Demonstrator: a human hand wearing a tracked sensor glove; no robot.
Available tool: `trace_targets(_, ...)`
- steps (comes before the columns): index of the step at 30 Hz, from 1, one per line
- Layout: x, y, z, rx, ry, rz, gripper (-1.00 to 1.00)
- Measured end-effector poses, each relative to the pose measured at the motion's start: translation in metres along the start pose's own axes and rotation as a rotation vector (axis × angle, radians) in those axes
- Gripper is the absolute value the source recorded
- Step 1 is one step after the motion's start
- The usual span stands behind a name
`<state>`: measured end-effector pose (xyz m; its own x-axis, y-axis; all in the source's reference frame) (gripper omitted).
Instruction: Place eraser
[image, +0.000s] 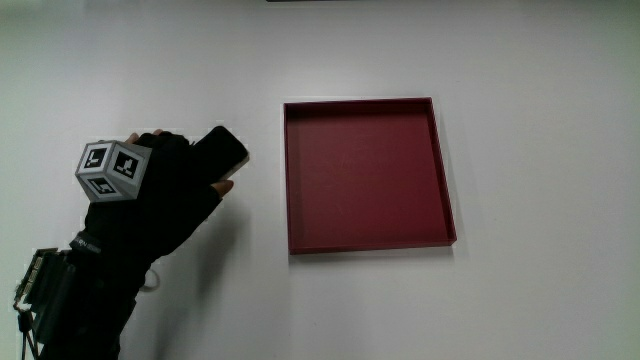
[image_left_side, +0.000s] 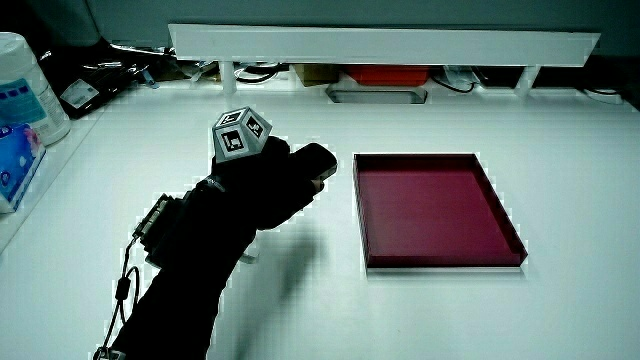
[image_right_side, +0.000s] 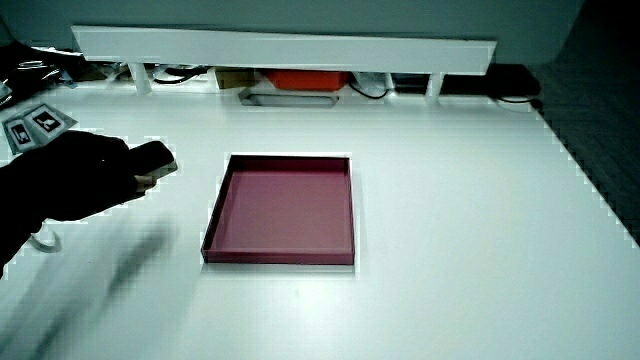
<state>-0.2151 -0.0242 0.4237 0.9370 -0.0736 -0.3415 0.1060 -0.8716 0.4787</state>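
The gloved hand (image: 190, 175) hovers above the white table beside the dark red tray (image: 438, 170), its fingers curled around a black eraser (image: 224, 150). The eraser's tip sticks out past the fingers toward the tray. In both side views the hand (image_left_side: 280, 170) (image_right_side: 95, 170) holds the eraser (image_left_side: 318, 157) (image_right_side: 155, 157) clear of the table, with a shadow under it. The tray (image_left_side: 505, 225) (image_right_side: 215, 220) is square and shallow, and nothing lies in it. A patterned cube (image: 112, 168) sits on the back of the glove.
A low white partition (image_left_side: 380, 42) runs along the table's edge farthest from the person, with cables and a red item under it. A white canister (image_left_side: 25, 85) and a blue packet (image_left_side: 18, 165) stand at the table's edge beside the forearm.
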Motion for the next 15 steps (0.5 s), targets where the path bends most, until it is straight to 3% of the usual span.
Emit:
trace_targets(8, -0.045, 0.024, -0.03, -0.044, -0.031, 0.131, 0.0)
trace_targets(15, -0.069, 0.037, -0.048, -0.022, -0.017, 0.218, 0.0)
